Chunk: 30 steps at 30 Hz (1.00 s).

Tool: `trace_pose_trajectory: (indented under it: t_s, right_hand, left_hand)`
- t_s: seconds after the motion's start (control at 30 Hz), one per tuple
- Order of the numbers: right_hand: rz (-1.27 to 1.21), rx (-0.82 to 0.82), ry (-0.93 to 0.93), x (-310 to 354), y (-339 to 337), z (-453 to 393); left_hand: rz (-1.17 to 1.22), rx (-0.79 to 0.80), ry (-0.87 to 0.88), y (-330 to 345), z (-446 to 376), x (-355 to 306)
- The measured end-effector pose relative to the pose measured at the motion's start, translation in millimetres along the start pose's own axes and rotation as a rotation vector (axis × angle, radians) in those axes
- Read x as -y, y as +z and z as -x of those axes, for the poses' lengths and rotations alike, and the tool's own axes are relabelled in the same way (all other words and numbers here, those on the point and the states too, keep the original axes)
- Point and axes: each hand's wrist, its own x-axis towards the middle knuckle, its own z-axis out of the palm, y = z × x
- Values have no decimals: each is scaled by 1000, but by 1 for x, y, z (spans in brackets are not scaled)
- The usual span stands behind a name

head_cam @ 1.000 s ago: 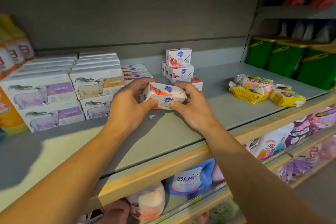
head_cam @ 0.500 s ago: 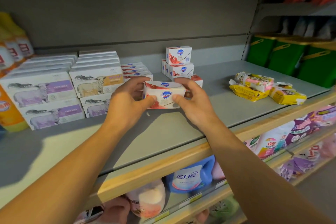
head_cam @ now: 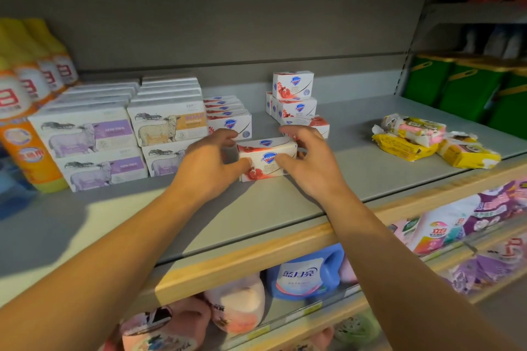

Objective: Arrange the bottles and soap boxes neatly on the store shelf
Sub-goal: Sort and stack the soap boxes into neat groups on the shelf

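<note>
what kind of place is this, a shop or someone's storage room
Most likely a shop aisle for soap and laundry goods: rows of identical soap boxes face forward on a grey shelf, detergent bottles fill the tier below, and both hands grip a soap box.

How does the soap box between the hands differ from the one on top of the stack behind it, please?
The held soap box stands on the shelf near the front, gripped by the left hand and right hand; the top soap box sits untouched on the stack, farther back and higher. Both are white with a blue shield logo and red fruit.
</note>
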Motion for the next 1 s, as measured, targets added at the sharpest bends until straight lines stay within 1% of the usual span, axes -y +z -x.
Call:
trace_pose_trajectory:
  t_s: [0.13,0.23,0.33,0.43,0.63,0.73,0.8,1.0]
  right_hand:
    - [124,10,-68,1,-1,0]
    - [301,-26,-175,2,0,2]
    - [502,23,-227,2,3,2]
    - [633,69,-249,3,5,-11]
    - [721,122,-295,1,28,-47]
    - [754,139,-260,-2,45,-67]
    - [773,136,-254,-4,55,-78]
    - [815,112,-325,-9,74,-94]
  left_hand:
    - [-183,89,85,-16,18,17]
    - [-344,165,150,-25,32,32]
    - [-330,181,183,-26,34,36]
    - [-314,182,180,-25,32,37]
    - [-328,191,191,-25,32,40]
    - [-315,168,185,-23,31,42]
    - [-320,169,183,-22,29,44]
    - [-341,169,166,-18,26,50]
